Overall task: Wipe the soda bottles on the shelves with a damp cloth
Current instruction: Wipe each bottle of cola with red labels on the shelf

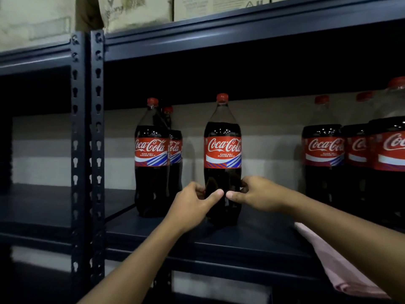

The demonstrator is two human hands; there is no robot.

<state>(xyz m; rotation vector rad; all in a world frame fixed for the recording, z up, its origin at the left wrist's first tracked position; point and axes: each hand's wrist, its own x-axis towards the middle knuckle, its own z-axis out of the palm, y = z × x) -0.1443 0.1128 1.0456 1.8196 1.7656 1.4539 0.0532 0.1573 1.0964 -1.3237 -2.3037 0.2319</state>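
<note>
The middle soda bottle [222,150] stands upright on the dark shelf [252,235]. The left grip [192,202] curls round its lower body from the left and the right grip [256,194] from the right, thumbs nearly meeting across the front below the label. Left of this bottle, apart from it, stand two more bottles [151,154], one behind the other. Well apart to its right, a cluster of bottles [324,150] crowds the shelf. A pink cloth [341,266] hangs over the shelf edge, lower right of the bottle, under the right forearm. Above, cardboard boxes [219,5] sit on the upper shelf.
</note>
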